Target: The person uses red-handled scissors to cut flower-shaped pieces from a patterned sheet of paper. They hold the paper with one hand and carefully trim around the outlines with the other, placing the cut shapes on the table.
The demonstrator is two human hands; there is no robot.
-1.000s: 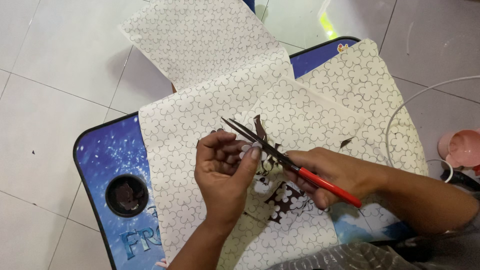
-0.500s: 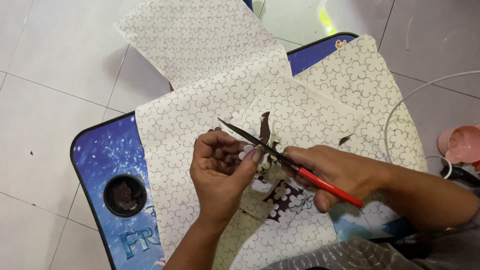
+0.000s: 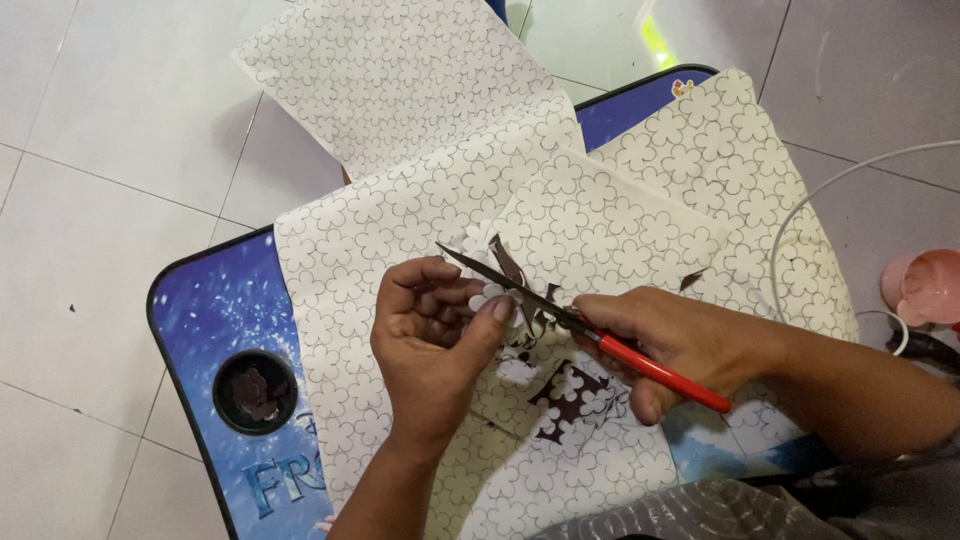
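Around the hands [image 3: 560, 340], patterned sheets [image 3: 400, 90] cover the blue table [image 3: 210, 310].

White tiled floor, low blue worktop

Pale floor tiles [image 3: 110, 150] surrounded a blue worktop [image 3: 215, 310]; a pink cup [image 3: 925, 288] sat nearby.

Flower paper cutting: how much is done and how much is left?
Done: a patch of sheet near the body already has dark flower-shaped holes. In hand: the left hand pinches a white flower while the right hand works the red-handled scissors. Left: most printed sheets look uncut.
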